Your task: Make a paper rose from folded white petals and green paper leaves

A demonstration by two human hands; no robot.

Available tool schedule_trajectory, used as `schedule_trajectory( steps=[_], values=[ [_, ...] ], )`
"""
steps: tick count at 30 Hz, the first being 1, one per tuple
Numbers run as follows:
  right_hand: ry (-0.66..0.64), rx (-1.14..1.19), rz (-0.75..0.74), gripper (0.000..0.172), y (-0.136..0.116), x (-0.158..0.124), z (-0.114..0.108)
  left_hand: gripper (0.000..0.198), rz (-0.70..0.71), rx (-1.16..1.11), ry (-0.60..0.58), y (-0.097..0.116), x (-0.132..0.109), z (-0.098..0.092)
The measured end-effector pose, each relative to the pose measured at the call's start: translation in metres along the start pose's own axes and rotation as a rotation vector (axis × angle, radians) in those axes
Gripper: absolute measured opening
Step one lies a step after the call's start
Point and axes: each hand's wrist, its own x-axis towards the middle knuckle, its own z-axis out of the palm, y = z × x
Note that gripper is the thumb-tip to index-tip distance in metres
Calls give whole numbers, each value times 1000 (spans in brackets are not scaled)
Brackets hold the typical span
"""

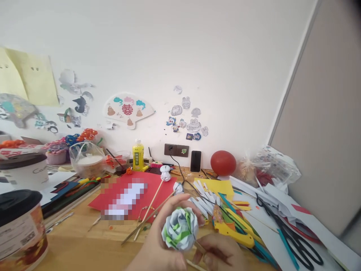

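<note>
One paper flower [180,229] — facing camera | thin stick [200,247] — slanting down-right

A lane of bare tabletop [84,248] runs between the black-lidded cup [22,231] and the left hand [156,239], where crossed sticks [154,198] lie just beside; a yellow tool [235,235], paper strips [201,205] and black scissors [282,225] crowd the right side.

Bare fingers [172,203]; bare left wrist [145,254]
</note>
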Motion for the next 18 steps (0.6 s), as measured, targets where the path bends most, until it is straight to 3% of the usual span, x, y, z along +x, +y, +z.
schedule_trajectory(
  steps=[4, 8, 12, 18],
  values=[
    [1, 178, 54, 44, -5, -1, -4, 52, -118, -135, 170, 6, 14, 10],
    [-9, 325, 154, 47, -14, 1, -11, 40, -69, -199, 281, 12, 38, 9],
    [-11, 460, 218, 45, -10, 5, -16, 39, -55, -219, 314, 12, 61, -1],
    [0, 601, 290, 55, -5, 7, -20, 37, -66, -267, 296, 1, 80, -11]
  ],
)
